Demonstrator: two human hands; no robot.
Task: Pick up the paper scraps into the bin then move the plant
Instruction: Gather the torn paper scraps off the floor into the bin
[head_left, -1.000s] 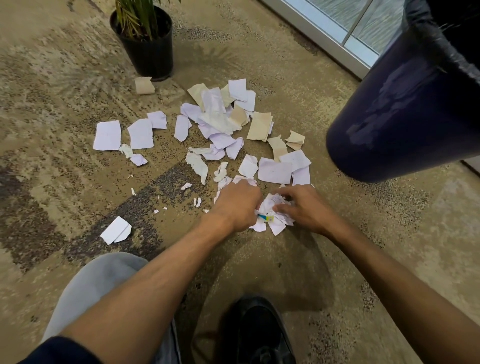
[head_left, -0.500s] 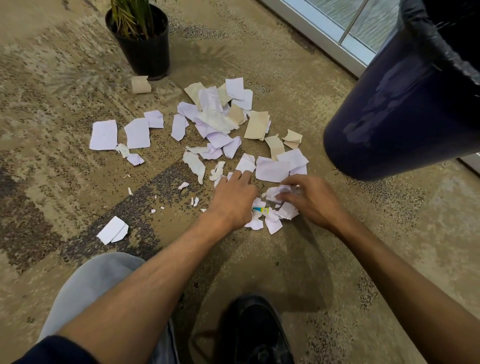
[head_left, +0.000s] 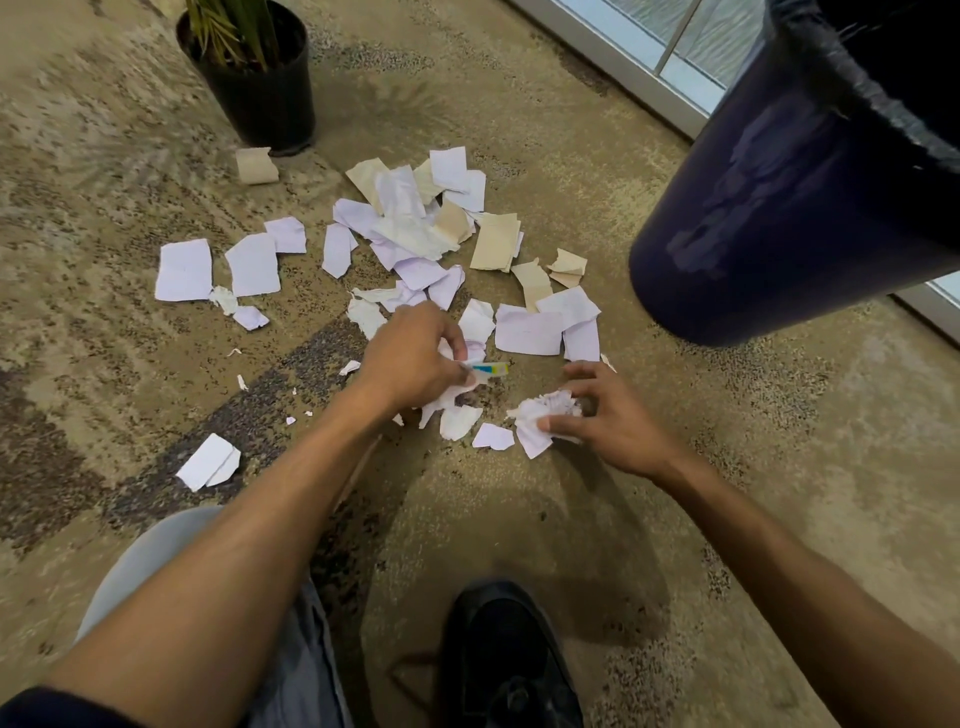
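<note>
The left hand (head_left: 410, 364) grips a clump of paper scraps (head_left: 415, 234), including a blue-and-yellow strip (head_left: 491, 369). The right hand (head_left: 608, 421) pinches a crumpled paper wad (head_left: 545, 410) on the carpet (head_left: 519, 104). Loose scraps lie scattered between the potted plant (head_left: 254, 73) and the dark bin (head_left: 789, 197) at right.

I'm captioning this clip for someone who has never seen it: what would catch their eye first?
First, the white and tan paper scraps strewn over the middle of the carpet. In front of them, the left hand grips scraps with a blue-and-yellow strip, and the right hand holds a crumpled wad. A big dark bin looms at upper right, and a potted plant stands at the top left.
</note>
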